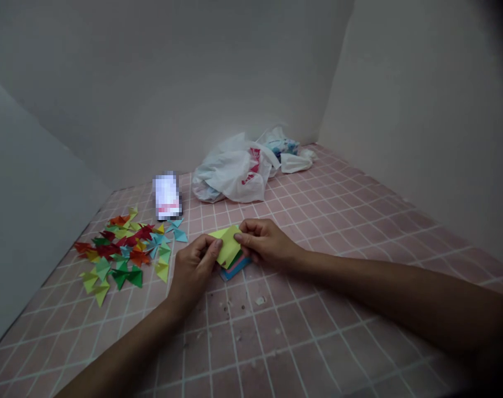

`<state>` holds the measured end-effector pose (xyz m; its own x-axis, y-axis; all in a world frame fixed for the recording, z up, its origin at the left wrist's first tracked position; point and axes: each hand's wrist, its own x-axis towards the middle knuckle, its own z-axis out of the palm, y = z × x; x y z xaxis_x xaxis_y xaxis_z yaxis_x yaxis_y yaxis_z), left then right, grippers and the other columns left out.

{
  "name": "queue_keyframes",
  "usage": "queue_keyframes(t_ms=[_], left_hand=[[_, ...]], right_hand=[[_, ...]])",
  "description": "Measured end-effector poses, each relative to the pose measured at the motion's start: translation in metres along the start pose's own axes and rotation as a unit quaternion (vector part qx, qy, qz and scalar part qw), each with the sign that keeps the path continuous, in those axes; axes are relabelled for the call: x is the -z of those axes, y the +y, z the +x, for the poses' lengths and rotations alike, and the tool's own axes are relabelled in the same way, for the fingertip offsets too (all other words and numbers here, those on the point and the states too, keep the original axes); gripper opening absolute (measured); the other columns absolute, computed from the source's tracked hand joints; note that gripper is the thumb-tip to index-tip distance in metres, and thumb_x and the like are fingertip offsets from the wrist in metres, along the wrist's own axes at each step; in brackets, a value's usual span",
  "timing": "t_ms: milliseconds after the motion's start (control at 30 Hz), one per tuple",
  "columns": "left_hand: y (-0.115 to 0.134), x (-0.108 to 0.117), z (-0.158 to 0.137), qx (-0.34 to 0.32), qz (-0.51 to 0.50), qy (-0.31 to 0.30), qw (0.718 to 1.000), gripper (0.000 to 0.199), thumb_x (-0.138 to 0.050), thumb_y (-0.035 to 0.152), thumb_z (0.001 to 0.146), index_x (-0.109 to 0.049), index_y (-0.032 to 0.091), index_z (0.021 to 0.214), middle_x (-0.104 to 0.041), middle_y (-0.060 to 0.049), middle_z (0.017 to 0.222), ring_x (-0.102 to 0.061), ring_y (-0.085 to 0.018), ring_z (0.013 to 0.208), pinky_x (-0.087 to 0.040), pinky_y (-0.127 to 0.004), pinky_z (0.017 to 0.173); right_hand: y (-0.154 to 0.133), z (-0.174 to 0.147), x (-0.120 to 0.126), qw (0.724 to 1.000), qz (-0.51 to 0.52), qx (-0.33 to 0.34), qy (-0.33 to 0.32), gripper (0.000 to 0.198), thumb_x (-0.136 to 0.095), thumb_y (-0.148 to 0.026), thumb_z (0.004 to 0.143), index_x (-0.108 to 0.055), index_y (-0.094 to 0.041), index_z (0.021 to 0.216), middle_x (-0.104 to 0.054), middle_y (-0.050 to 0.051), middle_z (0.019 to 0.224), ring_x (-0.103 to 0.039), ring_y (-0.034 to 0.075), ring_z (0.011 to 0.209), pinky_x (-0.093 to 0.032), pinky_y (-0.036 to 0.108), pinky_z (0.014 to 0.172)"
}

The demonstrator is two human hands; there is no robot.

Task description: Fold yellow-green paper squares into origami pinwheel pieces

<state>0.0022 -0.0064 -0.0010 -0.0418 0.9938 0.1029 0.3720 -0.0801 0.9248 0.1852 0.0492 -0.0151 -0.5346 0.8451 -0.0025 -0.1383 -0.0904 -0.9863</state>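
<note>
A yellow sheet of origami paper (pixel 228 247), with a fold or flap showing in it, is held up between both hands. My left hand (pixel 197 265) pinches its left edge, thumb on top. My right hand (pixel 268 243) pinches the right edge, also with the thumb in front. Just beneath lies a small stack of coloured paper (pixel 235 270), blue and pink at its visible edge and partly covered by the yellow sheet. To the left is a spread of folded paper shapes (pixel 119 249) in red, orange, yellow, green and light blue.
A phone (pixel 167 196) with a lit, blurred screen stands behind the folded shapes. White plastic bags (pixel 235 168) lie against the back wall. The surface (pixel 318 331) has a pink tile pattern with pale lines, and small scraps lie in front of the hands. Walls rise on both sides.
</note>
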Motion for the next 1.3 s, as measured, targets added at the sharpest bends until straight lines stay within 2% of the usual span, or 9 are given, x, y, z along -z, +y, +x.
queue_keyframes(t_ms=[100,233,400,533,633,733,1033,1133,1300], left_hand=[[0.0036,0.0003,0.0022,-0.013,0.002,-0.040,0.999,0.024,-0.069,0.035,0.084,-0.066,0.017,0.068,-0.059,0.001,0.066,-0.052,-0.012,0.061,-0.039,-0.021,0.054],[0.0059,-0.0025,0.0023,0.055,-0.095,-0.084,0.990,0.025,-0.075,0.039,0.077,-0.063,0.018,0.073,-0.058,0.003,0.062,-0.049,-0.010,0.053,-0.037,-0.020,0.048],[0.0068,-0.0050,0.0009,0.089,-0.169,-0.038,0.981,0.030,-0.074,0.043,0.077,-0.057,0.019,0.074,-0.055,0.006,0.052,-0.046,-0.008,0.043,-0.035,-0.018,0.042],[0.0065,-0.0028,0.0029,0.064,-0.158,-0.016,0.985,0.023,-0.074,0.037,0.077,-0.060,0.018,0.077,-0.058,0.005,0.055,-0.050,-0.009,0.047,-0.041,-0.018,0.047],[0.0035,-0.0017,0.0050,0.071,-0.151,-0.024,0.986,0.025,-0.076,0.033,0.073,-0.056,0.018,0.070,-0.058,0.005,0.056,-0.049,-0.008,0.048,-0.041,-0.018,0.046],[0.0018,-0.0017,0.0058,0.093,-0.155,-0.041,0.983,0.026,-0.077,0.034,0.072,-0.057,0.018,0.075,-0.057,0.006,0.054,-0.049,-0.008,0.046,-0.039,-0.018,0.045],[0.0082,-0.0011,0.0022,0.125,-0.171,-0.055,0.976,0.035,-0.079,0.045,0.071,-0.059,0.018,0.080,-0.065,0.002,0.059,-0.056,-0.012,0.049,-0.043,-0.021,0.048],[0.0051,-0.0007,0.0020,0.103,-0.127,-0.079,0.983,0.031,-0.075,0.045,0.077,-0.065,0.016,0.076,-0.061,0.002,0.061,-0.052,-0.011,0.052,-0.039,-0.019,0.048],[0.0039,-0.0009,0.0014,0.078,-0.131,-0.053,0.987,0.027,-0.072,0.042,0.081,-0.068,0.016,0.074,-0.059,0.002,0.063,-0.048,-0.010,0.055,-0.037,-0.020,0.050]], right_hand=[[-0.0021,0.0002,0.0018,0.999,-0.018,0.035,0.015,0.027,-0.063,-0.040,0.087,-0.054,-0.018,0.074,-0.052,-0.006,0.056,-0.041,0.006,0.043,-0.030,0.020,0.042],[-0.0060,-0.0029,-0.0008,0.998,-0.039,0.046,-0.033,0.027,-0.066,-0.038,0.085,-0.054,-0.017,0.071,-0.052,-0.005,0.060,-0.045,0.008,0.051,-0.035,0.022,0.050],[-0.0078,-0.0056,-0.0062,0.998,-0.033,0.010,-0.046,0.034,-0.070,-0.046,0.082,-0.053,-0.018,0.074,-0.052,-0.006,0.058,-0.044,0.007,0.048,-0.032,0.020,0.047],[-0.0043,-0.0030,-0.0040,0.998,-0.035,-0.030,-0.044,0.027,-0.070,-0.039,0.080,-0.052,-0.019,0.077,-0.052,-0.006,0.053,-0.045,0.008,0.043,-0.030,0.019,0.042],[-0.0028,-0.0001,0.0000,1.000,-0.009,-0.003,-0.001,0.017,-0.065,-0.031,0.083,-0.052,-0.020,0.083,-0.053,-0.007,0.055,-0.045,0.008,0.043,-0.033,0.019,0.042],[-0.0040,0.0009,0.0022,1.000,-0.023,0.013,-0.014,0.013,-0.063,-0.025,0.084,-0.052,-0.019,0.081,-0.051,-0.008,0.054,-0.043,0.007,0.043,-0.031,0.019,0.043],[-0.0053,0.0000,0.0004,0.999,0.015,0.008,-0.035,0.013,-0.065,-0.023,0.080,-0.053,-0.019,0.086,-0.052,-0.008,0.058,-0.045,0.007,0.046,-0.033,0.020,0.046],[-0.0051,0.0000,0.0007,0.999,0.000,0.015,-0.043,0.012,-0.065,-0.022,0.079,-0.055,-0.018,0.083,-0.050,-0.008,0.056,-0.043,0.007,0.046,-0.031,0.020,0.045],[-0.0039,-0.0006,-0.0002,0.998,0.037,0.021,-0.050,0.021,-0.069,-0.026,0.077,-0.054,-0.018,0.089,-0.054,-0.007,0.063,-0.046,0.007,0.050,-0.034,0.020,0.048]])
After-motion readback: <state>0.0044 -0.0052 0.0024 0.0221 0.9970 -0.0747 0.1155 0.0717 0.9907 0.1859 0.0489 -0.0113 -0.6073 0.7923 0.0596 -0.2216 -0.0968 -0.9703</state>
